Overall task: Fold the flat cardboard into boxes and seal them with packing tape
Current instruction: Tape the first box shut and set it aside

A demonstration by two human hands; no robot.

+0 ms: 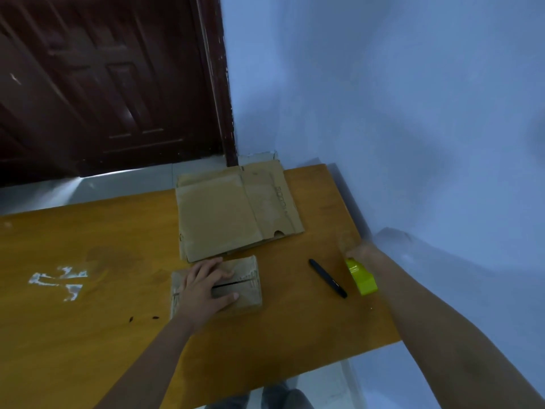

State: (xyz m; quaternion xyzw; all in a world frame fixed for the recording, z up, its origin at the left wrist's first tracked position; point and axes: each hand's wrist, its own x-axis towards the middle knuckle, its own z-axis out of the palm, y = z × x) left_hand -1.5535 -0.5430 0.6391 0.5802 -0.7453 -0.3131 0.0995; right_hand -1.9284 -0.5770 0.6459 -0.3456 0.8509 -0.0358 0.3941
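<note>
A small folded cardboard box (244, 287) sits on the wooden table (88, 320) with a dark gap between its top flaps. My left hand (206, 287) lies flat on the box top, fingers spread, pressing the flaps down. A stack of flat cardboard (233, 214) lies just behind the box. My right hand (364, 253) is at the table's right edge, over the back of a yellow-green tape dispenser (361, 277); motion blur hides how the fingers lie on it.
A black pen or knife (327, 278) lies between the box and the dispenser. White tape residue (59, 280) marks the table at left. A blue wall runs close along the right edge, and a dark wooden door (103, 84) stands behind.
</note>
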